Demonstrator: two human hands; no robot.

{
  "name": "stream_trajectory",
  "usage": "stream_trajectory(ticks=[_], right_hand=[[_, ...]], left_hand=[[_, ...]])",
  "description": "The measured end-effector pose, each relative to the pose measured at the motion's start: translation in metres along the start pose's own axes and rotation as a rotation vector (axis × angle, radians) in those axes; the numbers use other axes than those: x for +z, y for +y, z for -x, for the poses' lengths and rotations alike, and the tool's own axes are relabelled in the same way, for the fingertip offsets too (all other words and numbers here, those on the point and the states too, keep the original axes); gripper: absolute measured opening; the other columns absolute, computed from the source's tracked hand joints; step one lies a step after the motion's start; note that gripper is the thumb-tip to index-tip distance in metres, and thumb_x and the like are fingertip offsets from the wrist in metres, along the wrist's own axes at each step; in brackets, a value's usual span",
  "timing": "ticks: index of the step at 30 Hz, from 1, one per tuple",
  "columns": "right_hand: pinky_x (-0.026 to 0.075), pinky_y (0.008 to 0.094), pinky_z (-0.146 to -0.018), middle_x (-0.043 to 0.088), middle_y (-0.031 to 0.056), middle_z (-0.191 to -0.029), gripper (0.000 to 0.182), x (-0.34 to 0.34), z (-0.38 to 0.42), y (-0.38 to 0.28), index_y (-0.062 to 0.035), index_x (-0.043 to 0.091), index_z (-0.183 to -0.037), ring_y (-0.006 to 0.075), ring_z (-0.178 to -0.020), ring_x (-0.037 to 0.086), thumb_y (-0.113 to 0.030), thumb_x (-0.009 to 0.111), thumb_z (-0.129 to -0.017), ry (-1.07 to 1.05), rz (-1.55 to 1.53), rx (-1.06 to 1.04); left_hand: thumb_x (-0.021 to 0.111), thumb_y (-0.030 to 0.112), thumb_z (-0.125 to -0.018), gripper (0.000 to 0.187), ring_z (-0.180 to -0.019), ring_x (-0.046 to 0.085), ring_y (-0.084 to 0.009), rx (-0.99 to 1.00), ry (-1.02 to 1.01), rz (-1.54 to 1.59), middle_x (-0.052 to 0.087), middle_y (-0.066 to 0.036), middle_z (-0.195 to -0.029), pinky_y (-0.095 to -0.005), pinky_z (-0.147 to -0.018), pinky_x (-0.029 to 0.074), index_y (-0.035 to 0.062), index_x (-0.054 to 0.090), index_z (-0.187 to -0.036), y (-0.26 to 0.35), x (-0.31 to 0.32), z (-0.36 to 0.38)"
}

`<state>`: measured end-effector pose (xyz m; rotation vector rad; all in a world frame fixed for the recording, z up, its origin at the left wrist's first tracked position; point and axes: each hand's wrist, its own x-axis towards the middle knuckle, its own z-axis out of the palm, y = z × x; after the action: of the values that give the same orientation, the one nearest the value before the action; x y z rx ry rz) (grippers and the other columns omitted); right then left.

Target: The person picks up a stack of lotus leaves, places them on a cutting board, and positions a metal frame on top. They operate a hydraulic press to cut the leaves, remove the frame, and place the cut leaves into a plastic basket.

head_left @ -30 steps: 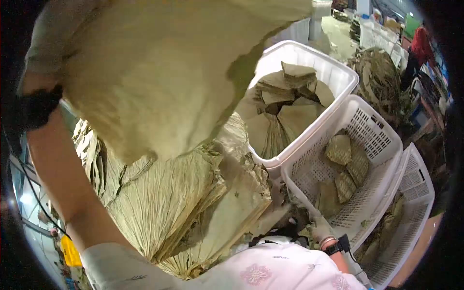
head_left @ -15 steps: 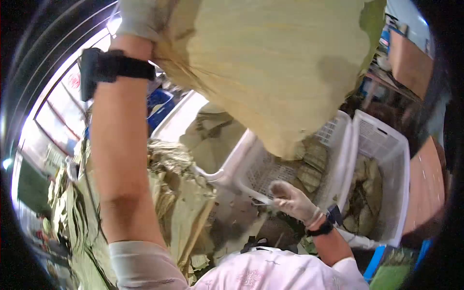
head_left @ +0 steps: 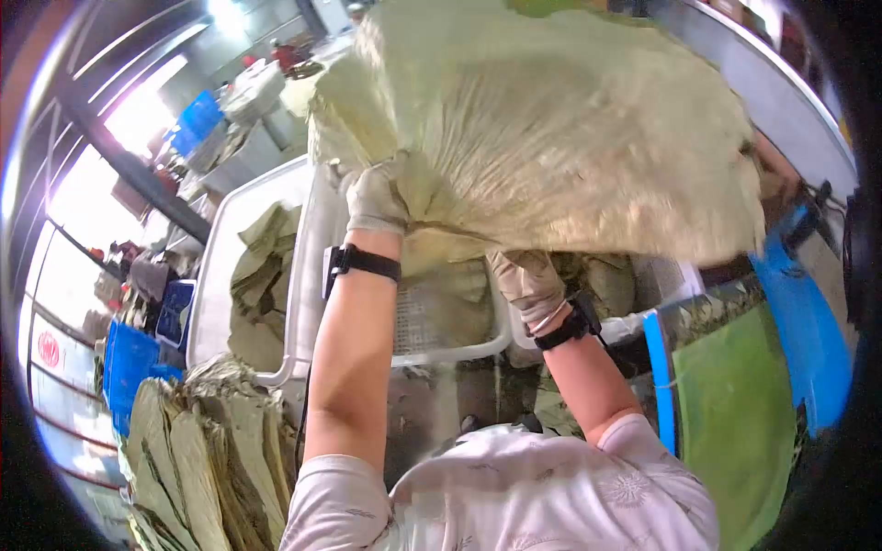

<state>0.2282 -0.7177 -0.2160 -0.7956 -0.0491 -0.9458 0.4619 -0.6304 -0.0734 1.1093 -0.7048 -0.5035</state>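
Observation:
A large, pale dried lotus leaf (head_left: 588,138) with radiating creases spreads across the upper middle of the head view. My gloved left hand (head_left: 378,197) is closed on its gathered part at the left. My gloved right hand (head_left: 529,286) is at the leaf's near edge, its fingertips partly hidden by the leaf, so its grip cannot be made out. Below the leaf is a white plastic basket (head_left: 450,353) with leaf pieces in it. To the left, a second white basket (head_left: 207,303) holds folded leaves (head_left: 262,285).
A tall stack of dried leaves (head_left: 207,450) stands at lower left. Blue bins (head_left: 129,367) are behind it. At right are a green panel (head_left: 735,404) and blue plastic pieces (head_left: 804,331). More bins (head_left: 197,124) and goods fill the far background.
The view has swung round to the right. My left hand has come down in view with the leaf, which now spreads wider. My right hand, apart from the leaf before, is now at its near edge.

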Motion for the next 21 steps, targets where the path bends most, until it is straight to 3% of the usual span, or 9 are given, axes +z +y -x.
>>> stream_trajectory(ticks=[1, 3, 4, 7, 10, 13, 14, 18, 21], right_hand=[[0.039, 0.045, -0.116, 0.057, 0.0073, -0.139, 0.054, 0.003, 0.012, -0.024, -0.0072, 0.053, -0.139, 0.0267, -0.133, 0.05, -0.01, 0.073, -0.089, 0.079, -0.243, 0.109], [0.033, 0.045, -0.12, 0.055, 0.0084, -0.142, 0.068, 0.012, 0.035, -0.074, -0.0071, 0.049, -0.144, 0.0274, -0.137, 0.047, -0.007, 0.079, -0.083, 0.323, -0.772, 0.259], [0.034, 0.0443, -0.12, 0.055, 0.008, -0.142, 0.071, 0.008, 0.048, -0.083, -0.0076, 0.047, -0.146, 0.0266, -0.138, 0.046, -0.009, 0.08, -0.083, 0.206, -0.469, 0.168], [0.039, 0.0418, -0.117, 0.055, 0.0076, -0.142, 0.073, 0.006, 0.056, -0.119, -0.0086, 0.044, -0.149, 0.0246, -0.136, 0.049, -0.016, 0.079, -0.086, 0.078, -0.138, 0.0], [0.043, 0.0403, -0.113, 0.054, 0.0081, -0.143, 0.066, -0.004, 0.046, -0.15, -0.0069, 0.044, -0.148, 0.0238, -0.133, 0.052, -0.024, 0.074, -0.092, 0.262, 0.21, -0.188], [0.052, 0.0395, -0.103, 0.067, 0.0112, -0.124, 0.037, 0.015, 0.034, -0.199, 0.001, 0.061, -0.127, 0.0232, -0.116, 0.064, -0.026, 0.062, -0.101, 0.385, -0.024, -0.102], [0.06, 0.0394, -0.085, 0.069, 0.0097, -0.114, 0.032, 0.006, 0.032, -0.205, 0.0008, 0.062, -0.123, 0.0221, -0.099, 0.07, -0.015, 0.068, -0.096, 0.45, -0.061, -0.181], [0.056, 0.039, -0.093, 0.068, 0.0099, -0.117, 0.029, 0.008, 0.034, -0.248, 0.0018, 0.064, -0.12, 0.0229, -0.104, 0.068, -0.014, 0.069, -0.096, 0.469, 0.103, -0.311], [0.052, 0.0432, -0.102, 0.068, 0.0109, -0.124, 0.033, 0.028, 0.036, -0.28, -0.0005, 0.061, -0.127, 0.0249, -0.112, 0.066, -0.012, 0.065, -0.097, 0.332, 0.118, -0.437]], left_hand=[[0.065, 0.011, -0.097, 0.03, -0.102, 0.068, -0.0295, -0.371, 0.073, 0.522, 0.07, -0.013, -0.114, -0.0453, -0.09, 0.057, -0.0006, 0.064, -0.124, 0.002, 0.023, 0.015], [0.06, 0.023, -0.098, 0.032, -0.113, 0.065, -0.0277, -0.263, 0.079, 0.216, 0.071, -0.017, -0.114, -0.0428, -0.099, 0.051, 0.0022, 0.07, -0.12, -0.051, 0.032, 0.013], [0.059, 0.022, -0.098, 0.033, -0.111, 0.066, -0.0288, 0.036, 0.047, -0.246, 0.072, -0.016, -0.113, -0.0435, -0.097, 0.052, 0.0032, 0.068, -0.123, -0.071, 0.039, 0.014], [0.063, 0.008, -0.092, 0.036, -0.101, 0.069, -0.0297, -0.164, 0.207, 0.638, 0.071, -0.014, -0.111, -0.0415, -0.087, 0.057, 0.0012, 0.063, -0.128, -0.033, 0.147, 0.064], [0.068, -0.013, -0.08, 0.045, -0.095, 0.069, -0.0244, 0.043, 0.286, 0.545, 0.07, -0.013, -0.113, -0.0364, -0.085, 0.059, 0.0006, 0.064, -0.122, -0.056, 0.187, 0.074], [0.063, -0.01, -0.083, 0.051, -0.101, 0.068, -0.0322, 0.127, 0.204, 0.535, 0.067, -0.015, -0.116, -0.0459, -0.086, 0.06, 0.0033, 0.056, -0.132, -0.05, 0.237, 0.095], [0.064, -0.009, -0.083, 0.051, -0.099, 0.068, -0.0282, 0.131, 0.172, 0.458, 0.068, -0.012, -0.114, -0.0428, -0.085, 0.059, 0.0031, 0.056, -0.132, -0.053, 0.244, 0.095], [0.066, -0.004, -0.084, 0.055, -0.108, 0.065, -0.0264, -0.022, 0.063, 0.485, 0.064, -0.01, -0.123, -0.0414, -0.093, 0.056, 0.0035, 0.052, -0.137, -0.003, 0.278, 0.11], [0.067, 0.005, -0.087, 0.056, -0.115, 0.062, -0.0278, 0.127, -0.206, 0.491, 0.062, -0.01, -0.128, -0.0438, -0.098, 0.053, 0.003, 0.05, -0.139, 0.005, 0.275, 0.1]])
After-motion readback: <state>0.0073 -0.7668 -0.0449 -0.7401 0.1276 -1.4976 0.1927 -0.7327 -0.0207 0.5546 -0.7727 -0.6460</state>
